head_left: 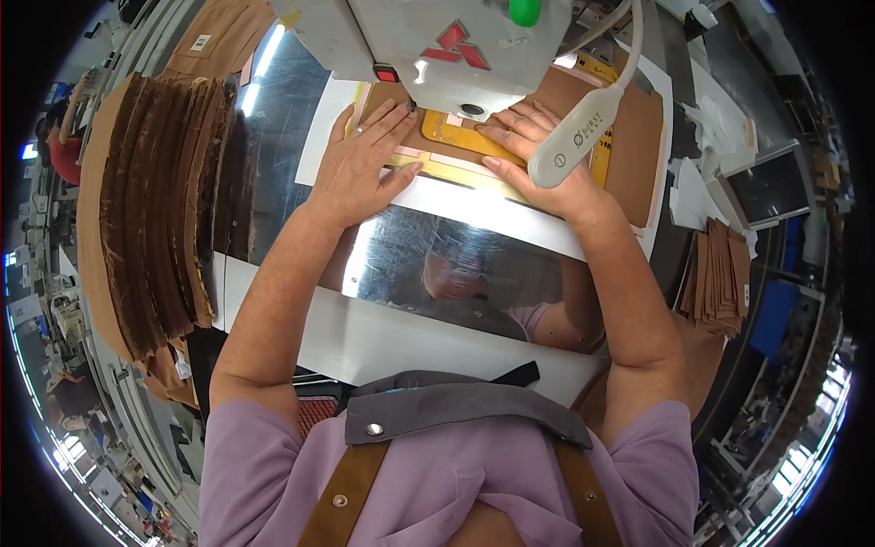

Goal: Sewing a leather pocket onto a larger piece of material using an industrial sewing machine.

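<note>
My left hand (369,164) lies flat with its fingers spread. It presses on the left part of a brown panel (629,114) and the yellow template (447,173) on it. My right hand (524,137) rests flat on the right side, fingers stretched over a yellow-orange plate (447,134) set in the template. A grey-white lamp head (574,137) hides part of this hand. Between the hands, the head of a sewing machine (456,68) hangs over the work and covers its far middle. Under the panel is a white sheet (538,216).
A thick stack of brown pieces (150,210) stands at the left, and a smaller brown stack (720,278) lies at the right. White scraps (720,123) and a dark-screened panel (770,187) are at the far right. A shiny metal plate (410,264) lies nearest my body.
</note>
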### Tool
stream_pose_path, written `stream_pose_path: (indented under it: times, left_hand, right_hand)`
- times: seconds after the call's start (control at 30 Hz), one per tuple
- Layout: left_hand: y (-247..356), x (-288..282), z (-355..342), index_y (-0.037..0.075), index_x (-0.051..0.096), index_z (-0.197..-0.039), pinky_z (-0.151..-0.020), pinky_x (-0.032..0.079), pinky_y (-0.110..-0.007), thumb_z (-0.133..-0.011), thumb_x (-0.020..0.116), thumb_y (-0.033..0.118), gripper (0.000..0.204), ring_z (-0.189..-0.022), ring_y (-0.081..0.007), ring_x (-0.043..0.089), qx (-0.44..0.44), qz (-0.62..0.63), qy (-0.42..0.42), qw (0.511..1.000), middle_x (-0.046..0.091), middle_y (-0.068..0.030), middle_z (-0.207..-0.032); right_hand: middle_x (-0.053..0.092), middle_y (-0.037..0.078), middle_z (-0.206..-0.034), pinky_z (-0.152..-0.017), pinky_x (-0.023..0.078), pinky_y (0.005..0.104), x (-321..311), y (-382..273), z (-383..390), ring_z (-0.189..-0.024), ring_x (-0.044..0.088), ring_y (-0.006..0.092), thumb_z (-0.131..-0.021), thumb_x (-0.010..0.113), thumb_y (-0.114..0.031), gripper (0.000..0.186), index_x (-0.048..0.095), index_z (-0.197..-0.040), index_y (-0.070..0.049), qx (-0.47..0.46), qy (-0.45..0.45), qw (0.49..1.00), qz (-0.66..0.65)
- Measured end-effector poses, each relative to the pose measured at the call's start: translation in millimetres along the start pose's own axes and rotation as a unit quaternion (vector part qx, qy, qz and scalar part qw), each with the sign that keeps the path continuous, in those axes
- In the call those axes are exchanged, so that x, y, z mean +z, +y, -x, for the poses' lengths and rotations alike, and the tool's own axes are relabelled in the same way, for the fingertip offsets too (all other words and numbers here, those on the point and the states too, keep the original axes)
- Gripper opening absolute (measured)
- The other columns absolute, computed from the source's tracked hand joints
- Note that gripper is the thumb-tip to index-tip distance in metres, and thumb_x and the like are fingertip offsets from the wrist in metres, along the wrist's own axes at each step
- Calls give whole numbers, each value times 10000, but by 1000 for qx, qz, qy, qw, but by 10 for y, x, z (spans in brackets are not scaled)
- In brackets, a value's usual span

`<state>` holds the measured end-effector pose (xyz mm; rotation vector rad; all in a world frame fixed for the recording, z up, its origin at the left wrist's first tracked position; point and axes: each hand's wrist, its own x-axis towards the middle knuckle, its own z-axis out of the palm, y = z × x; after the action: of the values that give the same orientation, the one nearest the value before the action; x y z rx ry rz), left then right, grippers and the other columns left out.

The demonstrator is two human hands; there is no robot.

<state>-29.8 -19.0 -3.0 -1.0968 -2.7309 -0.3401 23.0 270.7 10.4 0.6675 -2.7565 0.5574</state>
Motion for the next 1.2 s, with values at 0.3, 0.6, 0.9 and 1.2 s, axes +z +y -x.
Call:
stream_pose_path:
  times: [0.3,0.6,0.9,1.2]
  left_hand:
    - [-106,-93,-36,199,569,-1460,-1286,41,-558,-949,517,541,617,-1441,-159,466,37,-88,-46,994,589,-17,-1485]
    - [-102,-78,-21,216,579,-1459,-1287,27,-555,-879,570,486,640,-1446,-168,459,20,-89,-36,995,597,-22,-1471]
    - [-92,-45,-19,201,583,-1464,-1275,39,-561,-885,563,445,629,-1467,-203,447,20,-66,-12,998,604,-51,-1471]
    - [-103,-38,2,206,578,-1468,-1277,31,-558,-871,588,418,633,-1478,-198,430,8,-61,-14,998,586,-47,-1492]
  right_hand:
    - [582,36,-1476,-1233,245,593,27,19,-35,-1461,427,235,-965,643,-501,503,659,-1365,-197,42,-105,993,21]
    - [590,41,-1466,-1242,214,599,66,-40,-57,-1453,421,236,-972,614,-548,513,679,-1351,-208,53,-93,994,33]
    - [576,44,-1478,-1235,233,593,70,-70,-87,-1450,410,225,-967,586,-602,564,673,-1368,-215,52,-93,992,63]
    - [545,47,-1507,-1252,279,491,-125,-56,-128,-1463,407,240,-966,657,-483,505,651,-1373,-184,84,-132,987,41]
